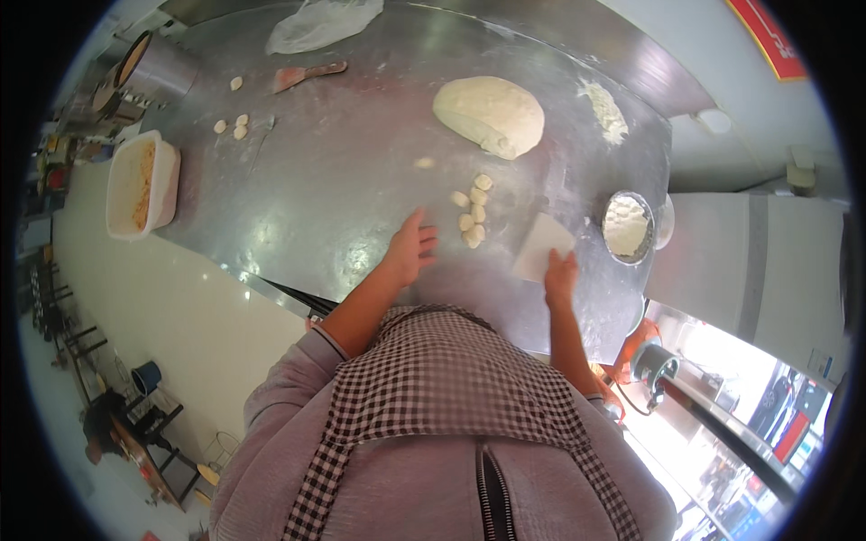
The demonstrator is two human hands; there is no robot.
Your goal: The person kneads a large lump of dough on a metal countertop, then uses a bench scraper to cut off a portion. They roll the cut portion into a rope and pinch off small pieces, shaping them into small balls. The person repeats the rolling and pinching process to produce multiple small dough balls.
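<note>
My left hand [411, 249] hovers over the steel worktable [325, 182], its fingers apart and nothing in them. In my right hand [561, 276] is a flat white dough scraper [543, 245], held by its near edge. Between the hands and a little farther off, several small dough pieces [477, 213] lie in a loose cluster. One more dough piece [424, 163], blurred, is apart from them to the left. Beyond the cluster rests a large smooth lump of dough [490, 111].
At the right stands a bowl of flour [626, 226], with spilled flour [606, 113] farther back. On the left are a white tub [166, 182] with orange-brown contents, small dough pieces [241, 127], a thin-handled tool [269, 123], a wide-bladed scraper [308, 74] and a plastic bag [325, 26].
</note>
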